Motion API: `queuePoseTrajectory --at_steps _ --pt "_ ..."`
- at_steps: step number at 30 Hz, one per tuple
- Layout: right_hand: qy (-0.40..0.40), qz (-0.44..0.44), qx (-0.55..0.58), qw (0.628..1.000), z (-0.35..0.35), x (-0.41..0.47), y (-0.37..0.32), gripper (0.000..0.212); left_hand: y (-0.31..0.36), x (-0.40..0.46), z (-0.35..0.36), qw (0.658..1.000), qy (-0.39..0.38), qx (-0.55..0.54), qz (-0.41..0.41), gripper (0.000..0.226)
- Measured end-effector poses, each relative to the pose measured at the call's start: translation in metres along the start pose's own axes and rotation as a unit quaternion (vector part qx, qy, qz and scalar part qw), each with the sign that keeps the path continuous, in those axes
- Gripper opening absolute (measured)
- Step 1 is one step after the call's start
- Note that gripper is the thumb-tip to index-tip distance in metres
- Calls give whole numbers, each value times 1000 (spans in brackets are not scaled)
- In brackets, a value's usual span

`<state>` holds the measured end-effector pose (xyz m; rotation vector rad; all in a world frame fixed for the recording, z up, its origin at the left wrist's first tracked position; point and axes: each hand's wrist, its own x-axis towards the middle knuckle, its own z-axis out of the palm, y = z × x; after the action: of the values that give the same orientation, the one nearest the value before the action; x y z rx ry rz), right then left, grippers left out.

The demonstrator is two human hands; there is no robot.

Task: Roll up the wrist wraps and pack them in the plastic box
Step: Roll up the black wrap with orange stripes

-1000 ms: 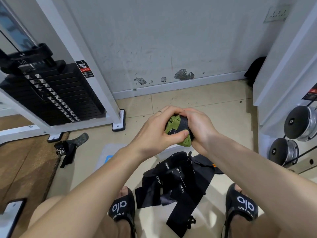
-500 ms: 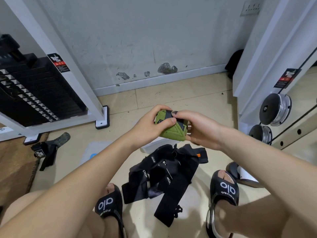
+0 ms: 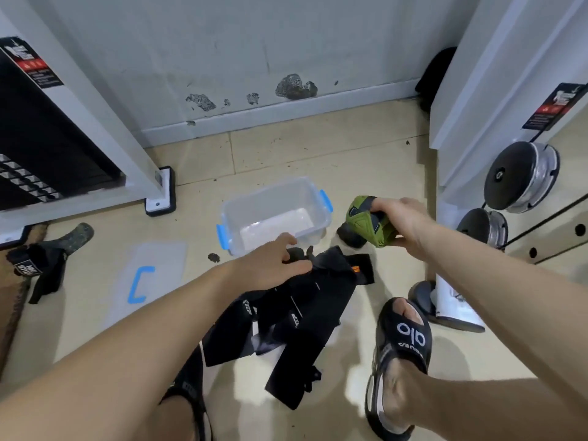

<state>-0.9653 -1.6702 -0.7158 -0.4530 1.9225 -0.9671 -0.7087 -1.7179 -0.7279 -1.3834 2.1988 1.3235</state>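
We are in a gym: a weight stack (image 3: 47, 148) in a white frame, dumbbells (image 3: 521, 176) racked nearby.

Green-and-black rolled wrap (image 3: 366, 222); clear box (image 3: 276, 214), blue latches (image 3: 326, 200).

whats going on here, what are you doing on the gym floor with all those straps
A person is packing wrist wraps. The right hand grips a rolled-up green and black wrist wrap, held just right of the clear plastic box with blue clips, which looks empty. The left hand reaches down onto the pile of loose black wrist wraps on the tiled floor, in front of the box. The box's clear lid with a blue clip lies flat to its left. Another dark wrap lies further left.
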Motion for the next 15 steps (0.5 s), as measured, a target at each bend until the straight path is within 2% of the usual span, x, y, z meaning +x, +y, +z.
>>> queuePoseTrajectory --at_steps 2,4,7,11,15 --pt "39 -7 -120 992 -4 28 21 32 -13 18 15 1000 -15 13 4 62" --pt "67 -16 -189 980 -6 57 42 31 -27 43 27 999 -29 34 3 65" --pt "109 -14 -204 973 -3 103 73 37 -40 91 47 996 -37 77 12 74" --pt "151 -10 -202 968 9 158 105 41 -40 155 80 970 35 232 57 82" --pt "161 4 -221 962 21 194 140 38 -48 194 106 959 31 277 52 77"
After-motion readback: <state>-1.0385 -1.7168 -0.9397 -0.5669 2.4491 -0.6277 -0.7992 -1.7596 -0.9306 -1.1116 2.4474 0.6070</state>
